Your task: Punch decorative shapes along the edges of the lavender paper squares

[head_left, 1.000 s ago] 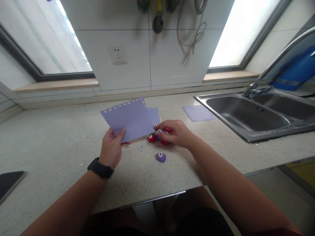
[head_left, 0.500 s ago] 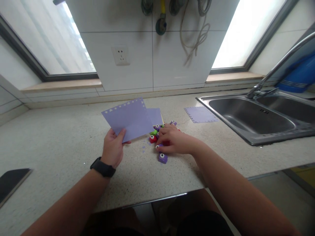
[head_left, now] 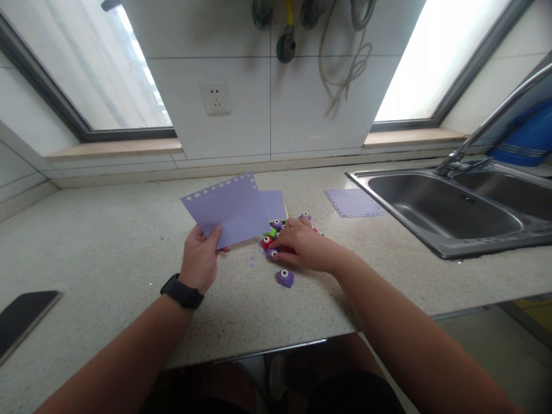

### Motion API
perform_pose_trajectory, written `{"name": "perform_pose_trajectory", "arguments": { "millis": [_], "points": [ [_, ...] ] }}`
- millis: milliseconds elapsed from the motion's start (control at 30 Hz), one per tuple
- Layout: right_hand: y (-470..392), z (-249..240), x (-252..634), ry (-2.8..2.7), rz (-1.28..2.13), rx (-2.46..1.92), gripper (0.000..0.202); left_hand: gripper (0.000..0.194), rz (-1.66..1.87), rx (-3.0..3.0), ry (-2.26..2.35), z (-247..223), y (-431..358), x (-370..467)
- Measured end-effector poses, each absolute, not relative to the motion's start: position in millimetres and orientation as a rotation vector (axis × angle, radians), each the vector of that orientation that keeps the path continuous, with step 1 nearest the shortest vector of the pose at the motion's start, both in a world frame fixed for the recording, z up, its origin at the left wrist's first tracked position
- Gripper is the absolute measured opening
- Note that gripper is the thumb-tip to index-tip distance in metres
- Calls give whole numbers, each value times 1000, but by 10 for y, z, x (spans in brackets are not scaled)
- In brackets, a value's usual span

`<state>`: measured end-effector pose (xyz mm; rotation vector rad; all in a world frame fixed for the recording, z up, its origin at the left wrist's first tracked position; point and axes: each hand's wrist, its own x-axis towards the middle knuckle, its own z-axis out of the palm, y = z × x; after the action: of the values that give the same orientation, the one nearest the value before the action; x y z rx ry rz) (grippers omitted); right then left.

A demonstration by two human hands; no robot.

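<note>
My left hand pinches a lavender sheet of paper by its lower edge and tilts it above the counter. Small shaped holes run along the sheet's upper edge. Over a cluster of small craft punches, my right hand is bent with its fingertips on a purple paper punch. A red punch, a green punch and another purple punch sit close by, partly hidden by the fingers. One separate purple punch stands nearer the front. Tiny paper bits lie between my hands.
A second lavender sheet with punched edges lies beside the steel sink. More lavender paper is behind the held sheet. A dark flat object rests at far left. A faucet rises behind the sink.
The purple punch under my right fingertips has shifted slightly back and left, away from the front purple punch, toward the red one. My left hand keeps holding the sheet much as before.
</note>
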<state>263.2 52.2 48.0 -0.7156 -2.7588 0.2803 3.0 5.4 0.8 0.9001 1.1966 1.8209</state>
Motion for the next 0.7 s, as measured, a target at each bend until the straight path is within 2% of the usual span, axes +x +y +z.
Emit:
{"name": "perform_pose_trajectory", "arguments": {
  "millis": [333,500,600,700],
  "points": [
    [494,473,2574,-2604,235,-828,13,37,1818,945,1176,-18,60,26],
    [419,600,2681,-2454,181,-919,20,42,1815,986,1200,-39,51,11],
    [299,689,2840,-2401,288,-928,8,43,1814,1005,1214,-50,42,-2],
    [23,764,2922,-2302,412,-964,8,43,1802,1017,1226,-65,43,-16]
  ]
}}
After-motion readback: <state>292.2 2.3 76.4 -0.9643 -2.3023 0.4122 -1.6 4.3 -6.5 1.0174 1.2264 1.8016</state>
